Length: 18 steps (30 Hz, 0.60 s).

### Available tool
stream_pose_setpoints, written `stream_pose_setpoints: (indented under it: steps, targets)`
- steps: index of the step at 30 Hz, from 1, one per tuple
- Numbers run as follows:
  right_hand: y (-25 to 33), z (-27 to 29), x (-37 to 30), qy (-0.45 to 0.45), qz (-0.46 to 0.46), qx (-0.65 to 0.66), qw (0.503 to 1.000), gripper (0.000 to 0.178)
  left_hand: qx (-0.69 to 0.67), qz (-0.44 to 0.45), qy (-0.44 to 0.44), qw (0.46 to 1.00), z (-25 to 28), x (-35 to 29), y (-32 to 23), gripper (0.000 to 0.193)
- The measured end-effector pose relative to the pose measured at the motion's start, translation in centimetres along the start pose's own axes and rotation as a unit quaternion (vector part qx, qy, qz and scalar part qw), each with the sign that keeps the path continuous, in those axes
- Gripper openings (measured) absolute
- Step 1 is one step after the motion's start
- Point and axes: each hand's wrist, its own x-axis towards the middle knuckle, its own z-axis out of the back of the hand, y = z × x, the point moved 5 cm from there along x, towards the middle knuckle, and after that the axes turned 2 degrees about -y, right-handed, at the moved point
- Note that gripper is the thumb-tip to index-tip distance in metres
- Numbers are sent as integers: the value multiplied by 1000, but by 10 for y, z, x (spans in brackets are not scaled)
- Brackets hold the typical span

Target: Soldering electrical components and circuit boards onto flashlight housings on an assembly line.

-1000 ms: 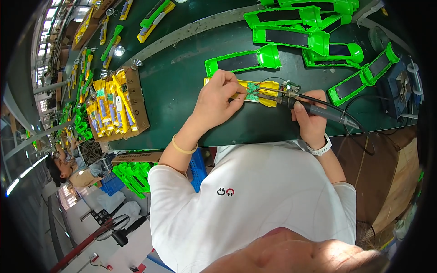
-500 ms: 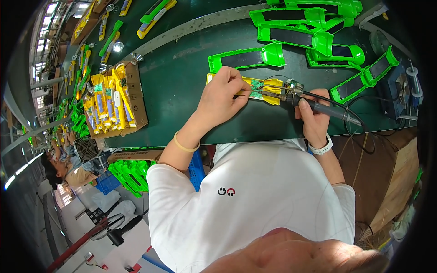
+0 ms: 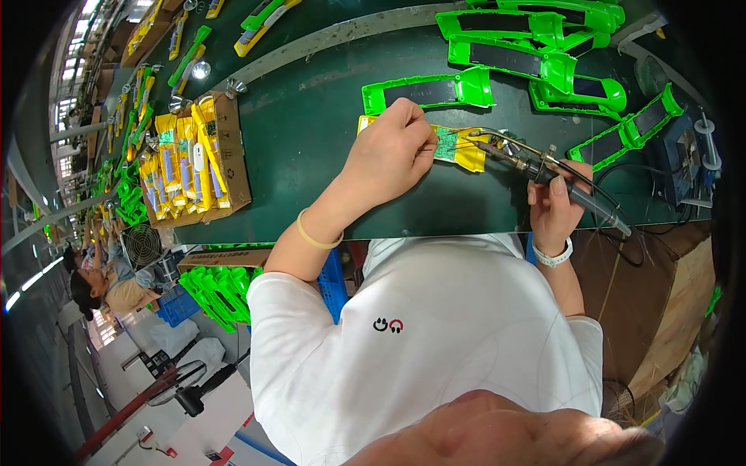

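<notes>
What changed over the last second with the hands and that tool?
Little changed. The soldering iron in the right hand has its tip slightly closer to the small circuit board. The left hand stays pressed on the yellow housing; the green shells lie unmoved.

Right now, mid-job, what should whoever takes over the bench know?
Left hand: pressed on the yellow casing, fingers at its small green circuit board.
Right hand: gripping the soldering iron, tip at the board's right edge.
Nearby: green casings lie behind on the green table; a cardboard box of yellow parts sits to the left.
Done or left: cannot tell whether any joint is finished; the iron is at the board.
</notes>
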Motion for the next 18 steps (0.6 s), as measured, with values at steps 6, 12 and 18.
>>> stream_pose_setpoints:
  steps: [6, 12, 18]
  targets:
    - [0, 5, -3, 1, 9, -29, 1000, 30, 138, -40, -61, 988, 37, -5, -13, 30]
    - [-3, 5, 0, 24, -27, -31, 999, 28, 33, -61, -54, 996, 29, -22, -10, 19]
    - [-2, 5, -2, 7, -31, -57, 998, 26, 18, -213, -69, 974, 8, -15, -10, 22]
